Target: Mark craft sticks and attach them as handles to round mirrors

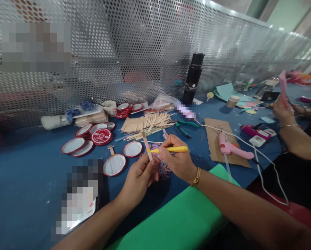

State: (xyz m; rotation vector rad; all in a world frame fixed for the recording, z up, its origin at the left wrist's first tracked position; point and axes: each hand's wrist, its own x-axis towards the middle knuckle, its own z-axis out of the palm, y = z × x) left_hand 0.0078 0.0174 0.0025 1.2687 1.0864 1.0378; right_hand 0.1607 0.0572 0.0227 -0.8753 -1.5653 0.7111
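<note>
Between the fingers of my left hand [141,173] a wooden craft stick [146,147] is held upright and slightly tilted. My right hand [176,158] grips a yellow marker [176,149], its tip touching or very close to the stick. Below and behind both hands lies a heap of small colourful rubber bands [165,171], partly covered by them. Left of my hands are red-rimmed jar lids, one lying white side up [133,149] and another [114,165] with a short stick piece by its edge. A pile of craft sticks [146,122] is just beyond.
On the right, a pink glue gun [233,148] rests on cardboard [210,139], its white cable looping off the edge. Pliers [184,127], a black bottle [194,80], more lids [101,136] and green material [181,222] surround the hands. Another person's hand [283,107] holds pink paper.
</note>
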